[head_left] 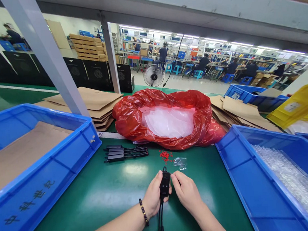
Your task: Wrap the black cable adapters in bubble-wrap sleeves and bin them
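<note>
My left hand is closed around a black inline cable controller with small buttons on its face. A cable loop shows at its top, and black cables hang from its lower end toward me. Close against the controller's right edge, my right hand has its thumb and curled fingers together; whatever they pinch is hidden. Just beyond lie a scatter of small red rings and a few clear plastic pieces. Several similar black controllers with cables lie in a row to the left.
A red plastic bag full of translucent white bags sits behind. Blue bins flank me: the left bin has cardboard inside, the right bin clear plastic wrap. Cardboard stacks, a metal post and a fan stand farther back.
</note>
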Tool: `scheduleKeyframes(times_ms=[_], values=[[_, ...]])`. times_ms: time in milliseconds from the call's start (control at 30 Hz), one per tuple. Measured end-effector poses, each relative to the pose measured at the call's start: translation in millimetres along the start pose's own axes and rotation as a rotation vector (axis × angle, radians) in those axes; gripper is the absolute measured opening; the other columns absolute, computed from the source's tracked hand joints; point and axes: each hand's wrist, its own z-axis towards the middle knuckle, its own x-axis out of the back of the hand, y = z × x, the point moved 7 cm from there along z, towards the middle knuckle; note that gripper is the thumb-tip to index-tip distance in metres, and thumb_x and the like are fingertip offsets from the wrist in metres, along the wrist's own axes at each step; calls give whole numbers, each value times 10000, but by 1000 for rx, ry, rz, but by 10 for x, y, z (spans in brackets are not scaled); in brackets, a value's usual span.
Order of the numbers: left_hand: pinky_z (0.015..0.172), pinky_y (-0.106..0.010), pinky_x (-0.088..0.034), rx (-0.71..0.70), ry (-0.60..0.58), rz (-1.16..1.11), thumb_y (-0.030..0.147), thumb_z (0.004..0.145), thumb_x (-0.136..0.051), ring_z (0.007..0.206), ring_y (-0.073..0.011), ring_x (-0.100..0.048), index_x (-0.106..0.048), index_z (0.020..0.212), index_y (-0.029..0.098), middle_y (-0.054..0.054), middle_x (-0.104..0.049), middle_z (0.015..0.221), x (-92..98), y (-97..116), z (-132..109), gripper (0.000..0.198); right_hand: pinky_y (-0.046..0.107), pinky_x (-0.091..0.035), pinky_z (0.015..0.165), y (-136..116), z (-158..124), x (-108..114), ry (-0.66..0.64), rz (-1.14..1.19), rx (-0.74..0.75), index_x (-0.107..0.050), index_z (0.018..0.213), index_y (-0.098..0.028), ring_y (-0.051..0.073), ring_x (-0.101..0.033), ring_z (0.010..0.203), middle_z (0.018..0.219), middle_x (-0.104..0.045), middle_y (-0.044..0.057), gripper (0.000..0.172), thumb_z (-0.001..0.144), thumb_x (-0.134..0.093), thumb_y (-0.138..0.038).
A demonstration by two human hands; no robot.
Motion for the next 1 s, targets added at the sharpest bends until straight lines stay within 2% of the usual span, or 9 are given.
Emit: scheduleKeyframes(times_ms=[167,400,633,900,1000], values=[[338,-161,-266,-10,-1,-12,630,730,-465,414,-71,-388,-491,797,145,8,-505,529,-5,-5,1,490,202,-336,497,-29,-5,2,28,-68,35,-449,633,-205,96,-468,491,588,-512,-10,338,918,-293,-301],[336,-161,-266,-2,-5,-26,639,719,-472,423,-70,-395,-498,799,141,10,-501,546,7,-4,2,505,188,-363,536,-17,16,-12,-40,61,-26,-428,616,-207,101,-505,540,590,-526,-10,354,920,-283,-316],[342,-163,-263,-15,-6,-17,640,712,-480,419,-70,-390,-489,773,148,6,-506,529,-8,18,-10,496,200,-356,522,1,11,-15,-25,23,-42,-433,620,-209,109,-503,534,597,-529,-5,348,914,-289,-327],[340,-164,-257,3,-9,-19,659,702,-473,422,-74,-399,-499,777,140,0,-508,525,-13,15,-19,525,206,-388,574,39,13,-81,-137,289,-139,-441,626,-206,112,-507,552,575,-549,-13,364,914,-288,-365],[340,-168,-253,6,-4,-19,664,697,-474,405,-69,-388,-496,766,141,0,-510,518,-11,15,-20,529,207,-381,569,60,10,-90,-140,297,-162,-429,624,-206,115,-499,554,573,-540,-14,362,909,-297,-385]])
